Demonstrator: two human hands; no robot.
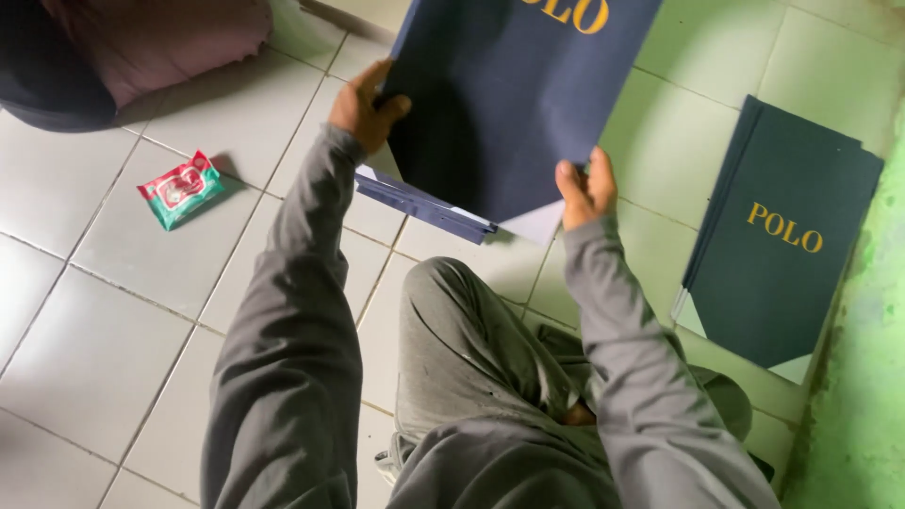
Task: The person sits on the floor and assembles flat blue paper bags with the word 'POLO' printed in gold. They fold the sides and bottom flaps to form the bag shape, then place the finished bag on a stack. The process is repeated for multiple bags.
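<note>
Two hands grip one flat navy gold-lettered paper bag.

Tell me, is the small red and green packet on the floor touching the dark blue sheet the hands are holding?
Apart. The head view shows the red and green packet lying alone on the tile floor, with bare tile between it and the dark blue sheet.

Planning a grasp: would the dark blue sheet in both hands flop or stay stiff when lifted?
The dark blue sheet looks fairly stiff: it stays flat held only at its edges by the left hand and right hand. Probably light. Thin, so likely creasable.
</note>
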